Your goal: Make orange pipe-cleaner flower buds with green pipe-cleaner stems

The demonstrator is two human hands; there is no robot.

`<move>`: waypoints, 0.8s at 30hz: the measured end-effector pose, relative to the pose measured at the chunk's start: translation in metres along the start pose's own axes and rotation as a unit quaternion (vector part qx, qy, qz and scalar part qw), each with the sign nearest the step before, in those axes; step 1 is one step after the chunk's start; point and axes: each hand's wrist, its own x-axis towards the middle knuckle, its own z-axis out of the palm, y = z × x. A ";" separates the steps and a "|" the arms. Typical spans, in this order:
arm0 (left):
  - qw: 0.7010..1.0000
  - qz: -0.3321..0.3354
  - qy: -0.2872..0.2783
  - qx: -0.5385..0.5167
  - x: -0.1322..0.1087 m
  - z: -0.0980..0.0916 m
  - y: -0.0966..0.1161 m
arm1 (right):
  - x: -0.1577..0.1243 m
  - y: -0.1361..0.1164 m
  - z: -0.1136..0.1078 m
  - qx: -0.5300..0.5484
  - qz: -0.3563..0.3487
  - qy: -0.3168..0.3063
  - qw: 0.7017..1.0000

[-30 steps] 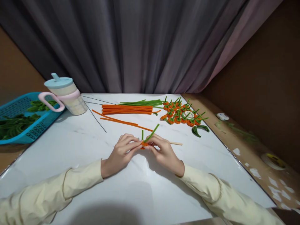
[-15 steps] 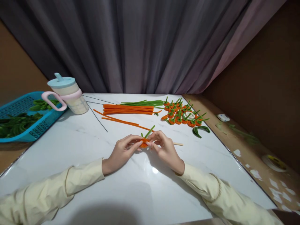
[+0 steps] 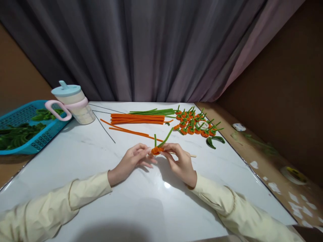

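Observation:
My right hand point(image 3: 179, 162) pinches a small orange pipe-cleaner pumpkin point(image 3: 157, 151) between thumb and fingers, above the table. Two green pipe-cleaner ends stick up from it, the right one longer and slanted. At its left edge is my left hand point(image 3: 135, 158), thumb and index tips close against it and the lower fingers stretched out apart beneath. Whether those tips touch it, I cannot tell. Behind my right hand a thin wooden stick point(image 3: 193, 155) shows its end on the table.
Orange pipe cleaners point(image 3: 137, 118) and green ones point(image 3: 151, 111) lie behind my hands. Several finished orange pieces point(image 3: 191, 129), a white tape roll point(image 3: 202, 125) and green leaves point(image 3: 211, 143) lie right. A lidded cup point(image 3: 84, 115) stands left beside a blue basket point(image 3: 37, 144).
The orange piece has turned and tilted in my right fingers, so its green ends stand higher. My left fingers have loosened and spread from their pinch.

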 end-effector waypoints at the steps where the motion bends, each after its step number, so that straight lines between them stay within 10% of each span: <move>1: 0.999 -0.034 -0.035 -0.021 0.001 -0.001 0.001 | -0.002 0.003 0.000 -0.019 -0.043 0.007 0.999; 6: 0.991 -0.069 -0.093 -0.072 0.002 -0.005 0.001 | -0.006 0.016 -0.003 -0.048 -0.220 -0.061 0.972; 10: 0.996 -0.050 -0.058 -0.049 0.004 -0.007 0.000 | -0.002 0.013 -0.005 -0.053 -0.215 -0.107 0.969; 18: 0.997 0.017 -0.008 0.073 0.003 -0.005 -0.009 | 0.004 -0.003 -0.016 -0.156 -0.167 0.094 0.969; 24: 0.997 0.025 0.008 0.079 0.000 -0.004 -0.006 | 0.006 -0.008 -0.016 -0.235 -0.227 -0.085 0.941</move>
